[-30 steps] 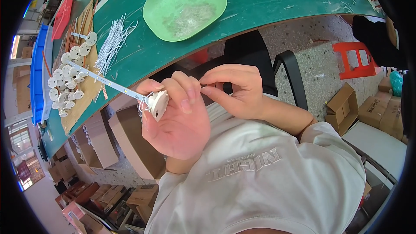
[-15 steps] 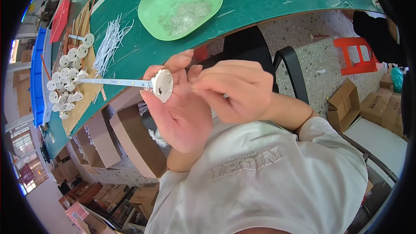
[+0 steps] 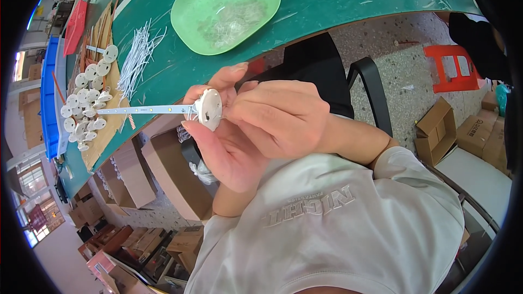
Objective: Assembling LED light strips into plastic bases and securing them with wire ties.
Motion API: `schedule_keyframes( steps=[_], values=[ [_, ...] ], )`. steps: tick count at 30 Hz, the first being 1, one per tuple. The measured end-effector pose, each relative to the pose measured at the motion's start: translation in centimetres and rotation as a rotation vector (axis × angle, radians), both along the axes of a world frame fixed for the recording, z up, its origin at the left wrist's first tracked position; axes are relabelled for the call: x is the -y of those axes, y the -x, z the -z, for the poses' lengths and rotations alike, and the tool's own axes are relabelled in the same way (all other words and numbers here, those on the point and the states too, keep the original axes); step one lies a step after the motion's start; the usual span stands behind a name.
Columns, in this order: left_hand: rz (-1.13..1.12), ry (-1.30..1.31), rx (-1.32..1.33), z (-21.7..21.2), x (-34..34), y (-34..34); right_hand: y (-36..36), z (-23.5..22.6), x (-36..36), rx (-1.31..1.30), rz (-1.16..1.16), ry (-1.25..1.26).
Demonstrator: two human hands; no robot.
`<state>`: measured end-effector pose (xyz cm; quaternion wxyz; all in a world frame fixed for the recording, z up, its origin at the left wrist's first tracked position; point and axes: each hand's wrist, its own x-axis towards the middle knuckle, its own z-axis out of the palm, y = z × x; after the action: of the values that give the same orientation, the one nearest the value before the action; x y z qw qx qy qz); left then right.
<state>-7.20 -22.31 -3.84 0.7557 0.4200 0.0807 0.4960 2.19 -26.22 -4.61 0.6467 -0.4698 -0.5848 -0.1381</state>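
Observation:
My left hand (image 3: pixel 231 155) holds a round white disc (image 3: pixel 210 110) between thumb and fingers. A narrow LED strip (image 3: pixel 158 109) sticks out from the disc toward the left, with short white wires where the two meet. My right hand (image 3: pixel 286 117) is pinched against the disc's right face; its fingertips hide whatever they hold. Beyond the hands, a light green bowl (image 3: pixel 188 8) on the table contains many small clear pieces (image 3: pixel 237 20). A bundle of thin white wires (image 3: pixel 136 60) lies left of the bowl.
More white discs (image 3: pixel 84 109) are heaped on a cardboard sheet (image 3: pixel 111 90) at the left of the green table (image 3: pixel 321 0), beside a blue tray (image 3: pixel 52 98). Open cardboard boxes (image 3: pixel 177 169) stand below the table edge. A black chair (image 3: pixel 370 90) and a red stool (image 3: pixel 449 68) are at the right.
My right hand has moved left, bringing its pinched fingertips up to the disc. A faint clear sliver seen at those fingertips earlier is now hidden. The disc has shifted slightly right.

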Motion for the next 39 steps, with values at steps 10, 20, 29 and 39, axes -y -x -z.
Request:
schedule_keyframes(
  steps=[10, 20, 29, 39],
  values=[
    [-0.029, -0.189, -0.198, 0.2, 0.2, -1.2, -0.4, 0.0, 0.1, 0.009, 0.128, -0.104],
    [0.073, -0.088, -0.212, 0.0, -0.4, -1.2, -1.3, -0.8, -0.1, 0.122, 0.159, 0.023],
    [-0.283, -0.265, -0.462, -5.6, -7.9, 4.5, -7.2, -3.9, -0.6, 0.217, -0.083, 0.15],
    [-1.471, -0.861, -1.602, -14.9, -32.4, 25.6, -16.1, -3.1, -1.7, -0.027, 0.318, 0.329]
  ],
)
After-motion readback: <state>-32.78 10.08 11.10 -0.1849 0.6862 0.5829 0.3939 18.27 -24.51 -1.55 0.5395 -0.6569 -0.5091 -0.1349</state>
